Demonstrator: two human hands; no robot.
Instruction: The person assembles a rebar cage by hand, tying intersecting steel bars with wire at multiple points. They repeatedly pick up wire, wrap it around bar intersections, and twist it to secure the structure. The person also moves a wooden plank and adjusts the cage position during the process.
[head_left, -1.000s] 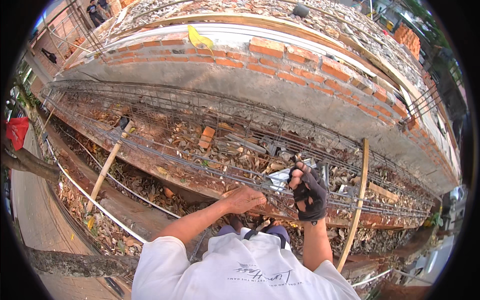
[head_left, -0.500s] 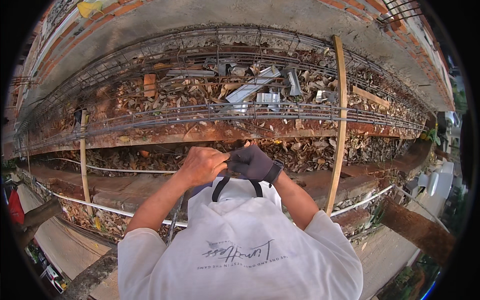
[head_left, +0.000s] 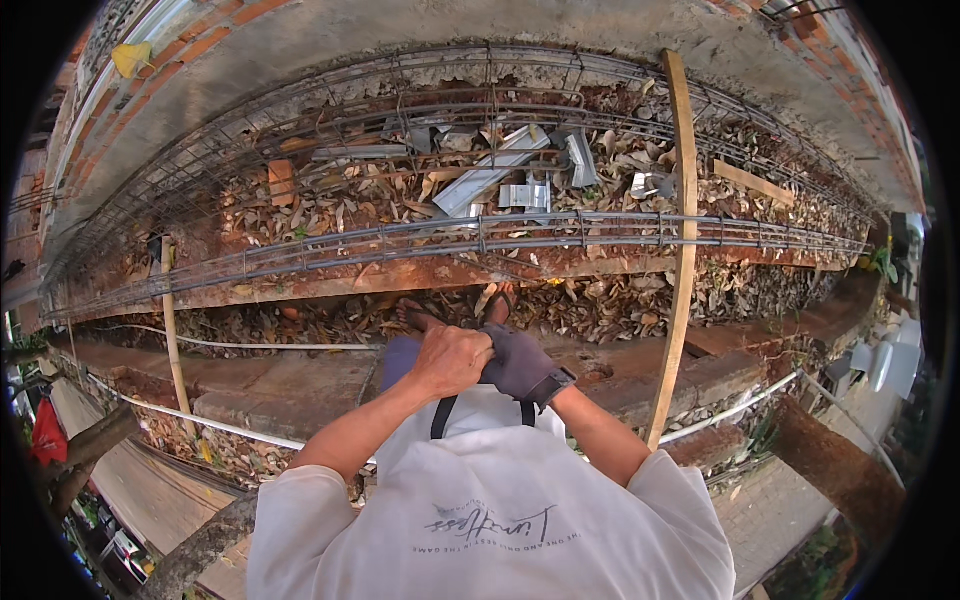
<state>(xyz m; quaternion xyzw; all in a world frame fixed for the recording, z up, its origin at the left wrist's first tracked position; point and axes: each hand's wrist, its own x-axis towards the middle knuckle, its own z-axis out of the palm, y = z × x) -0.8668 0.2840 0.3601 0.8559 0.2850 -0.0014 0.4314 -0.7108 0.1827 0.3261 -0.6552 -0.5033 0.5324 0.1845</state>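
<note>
In front of my waist, my bare left hand (head_left: 452,362) is closed, its knuckles up and its fingertips pressed against my right hand (head_left: 518,366). The right hand wears a dark grey glove (head_left: 512,358), with a dark band (head_left: 552,386) around the wrist. Its fingers are curled toward the left hand. Whatever lies between the two hands is hidden by the fingers. Beyond them runs a long rebar cage (head_left: 430,234) of thin grey bars with ties, above the leaf-strewn ground. My feet (head_left: 497,304) show just past the hands.
An upright wooden batten (head_left: 684,230) crosses the bars on the right; a thinner stick (head_left: 170,330) stands left. Bent sheet-metal scraps (head_left: 495,172) and an orange brick (head_left: 281,184) lie among dry leaves. A white pipe (head_left: 215,420) runs behind me on the left. A concrete wall (head_left: 330,45) rises at the far side.
Both hands have come down closer to my body and nearer together, the left lapping against the gloved right. My feet have come into sight, and the view has shifted slightly.
</note>
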